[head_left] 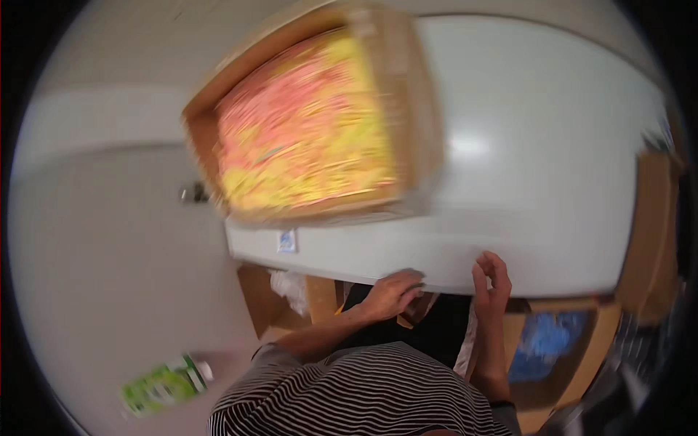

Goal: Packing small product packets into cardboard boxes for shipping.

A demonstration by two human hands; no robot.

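My left hand [396,292] is at the near edge of the white table [538,182], its fingers stretched to the right and slightly apart. Nothing shows in it. To its right, over the same edge, my right hand [494,275] is raised with loosely bent fingers, the thumb apart from them and nothing visible between. Beyond both hands a large cardboard box [411,109] stands on the table's left part. A mass of yellow and pink pieces [305,123] fills it, too blurred to name. A small white and blue packet [287,240] lies just in front of the box.
Below the table edge are a carton with white stuff [291,289] at left and one with blue plastic-like material [545,345] at right. Another cardboard box [649,225] borders the table's right end. A green and white package [163,386] lies on the floor, lower left.
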